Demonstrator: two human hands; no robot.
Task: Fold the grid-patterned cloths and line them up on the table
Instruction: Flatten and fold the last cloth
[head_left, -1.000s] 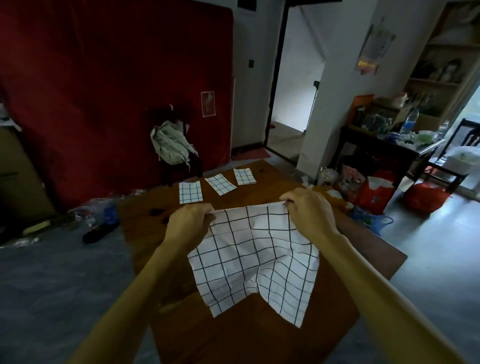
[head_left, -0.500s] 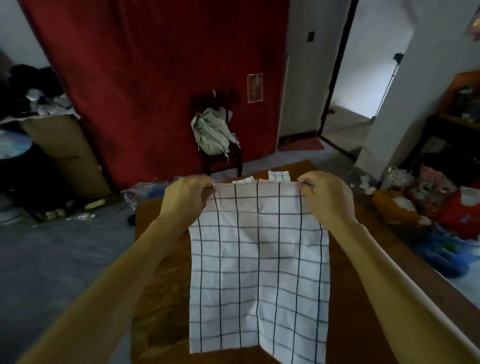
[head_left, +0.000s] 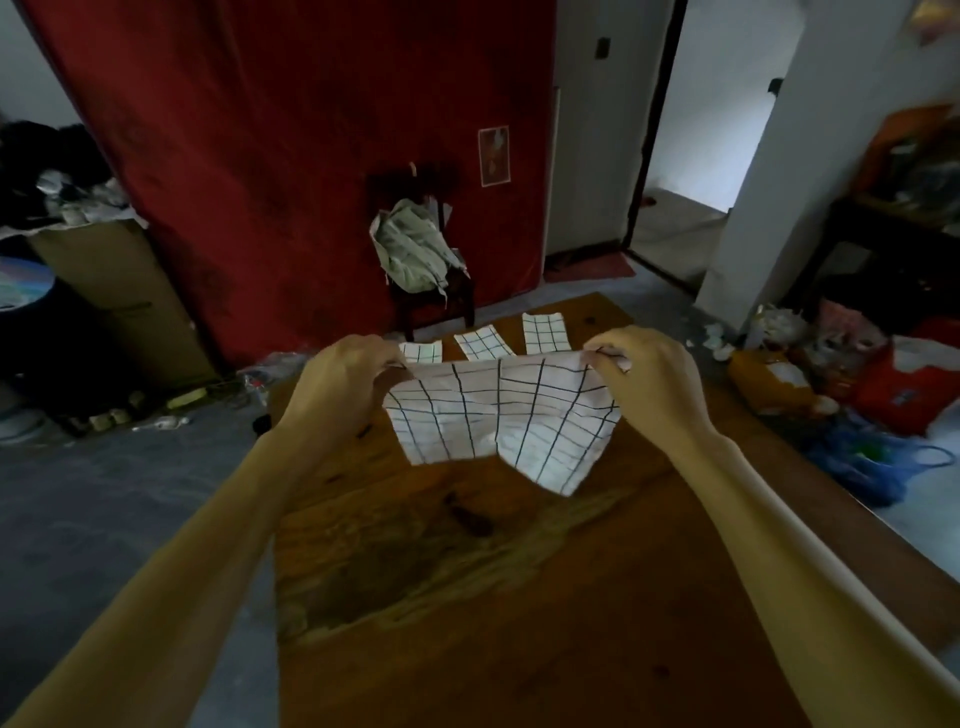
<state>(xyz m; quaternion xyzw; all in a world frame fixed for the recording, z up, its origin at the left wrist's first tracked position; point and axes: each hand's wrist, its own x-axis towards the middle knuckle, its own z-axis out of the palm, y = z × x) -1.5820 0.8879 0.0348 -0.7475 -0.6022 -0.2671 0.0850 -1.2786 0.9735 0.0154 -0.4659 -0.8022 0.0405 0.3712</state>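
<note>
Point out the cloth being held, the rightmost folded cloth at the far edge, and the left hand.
held grid cloth (head_left: 498, 415), head view, centre of the hanging panel.
rightmost folded cloth (head_left: 544, 332), head view, middle of its top face.
left hand (head_left: 343, 379), head view, back of the hand.

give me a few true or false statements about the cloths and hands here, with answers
1. Both hands pinch the top edge of the big grid cloth. True: left hand, right hand.
2. Five folded cloths lie at the far end of the table. False: three folded cloths show.
3. The big grid cloth lies flat on the table. False: it hangs from the hands.
4. A chair stands against the red wall. True.
</note>
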